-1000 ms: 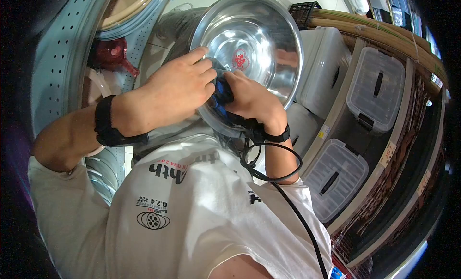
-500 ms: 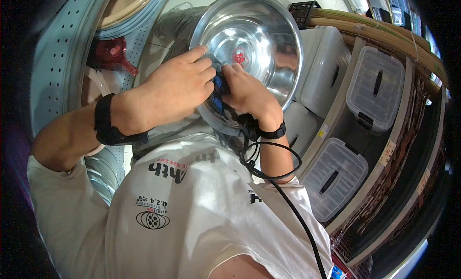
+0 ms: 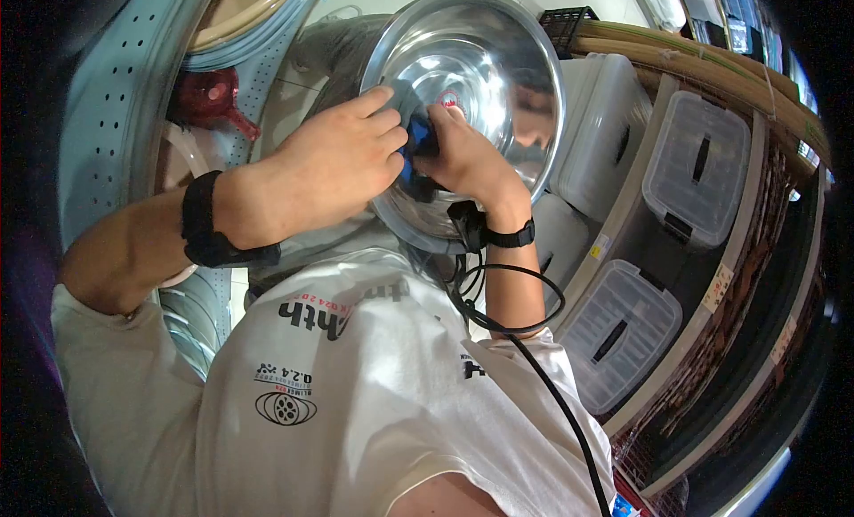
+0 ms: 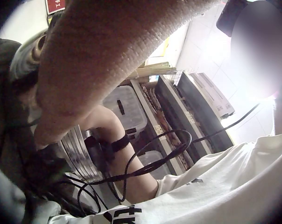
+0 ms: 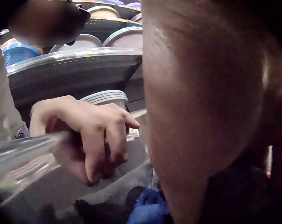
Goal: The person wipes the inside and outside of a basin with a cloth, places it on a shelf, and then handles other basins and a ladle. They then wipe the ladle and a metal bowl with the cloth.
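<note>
1. Right hand is bunching a crumpled blue cloth under curled fingers, clamping it against the inner wall of the large round shiny steel basin
2. Change over the last second: these fingers are travelling from beside the lower rim up toward the basin's centre. The blue cloth is now sitting under the fingertips and reaching the edge of the small red round sticker
3. Judgement: the wiping stroke is working inward across the steel basin, and the bright metal beyond the fingertips is looking not yet covered
4. Left hand is staying put, fingers together and curled over the near rim, holding the basin tilted. The right wrist view is showing the same grip
5. Writing: the sticker's print is too small to read. The white shirt is showing upside-down print, "0.2.4" by a ring logo and larger letters ending "th". The shelf-edge tags beside the clear lidded plastic boxes are unreadable
</note>
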Demonstrator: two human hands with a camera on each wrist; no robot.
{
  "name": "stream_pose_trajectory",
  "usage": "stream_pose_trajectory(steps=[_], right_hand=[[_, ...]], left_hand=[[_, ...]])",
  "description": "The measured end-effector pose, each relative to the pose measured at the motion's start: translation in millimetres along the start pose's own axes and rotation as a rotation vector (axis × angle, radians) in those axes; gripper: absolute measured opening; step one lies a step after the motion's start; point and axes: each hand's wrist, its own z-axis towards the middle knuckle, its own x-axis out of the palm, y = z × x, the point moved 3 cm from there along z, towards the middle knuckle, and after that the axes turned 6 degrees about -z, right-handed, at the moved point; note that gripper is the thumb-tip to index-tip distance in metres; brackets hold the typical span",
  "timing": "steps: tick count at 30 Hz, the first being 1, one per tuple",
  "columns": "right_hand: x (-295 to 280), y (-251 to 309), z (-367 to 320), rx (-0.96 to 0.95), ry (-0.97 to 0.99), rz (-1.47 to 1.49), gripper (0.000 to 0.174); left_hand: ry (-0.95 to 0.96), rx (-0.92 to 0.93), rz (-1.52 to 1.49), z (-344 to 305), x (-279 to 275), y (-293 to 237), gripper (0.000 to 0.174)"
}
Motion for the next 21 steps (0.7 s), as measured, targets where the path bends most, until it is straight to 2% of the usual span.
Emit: stream_pose_trajectory(steps=[4, 19, 21], right_hand=[[-5, -8, 10, -0.024, -0.085, 0.054, 0.056], [-9, -33, 35, -0.042, -0.236, 0.059, 0.066], [-20, -27, 33, 0.078, -0.321, 0.056, 0.074]], left_hand=[[-0.001, 0.002, -0.007, 0, 0, 0, 0.032], [-0.010, 0.001, -0.022, 1, -3, 0, 0.031], [-0.011, 0.002, -0.027, 2, -3, 0, 0.032]])
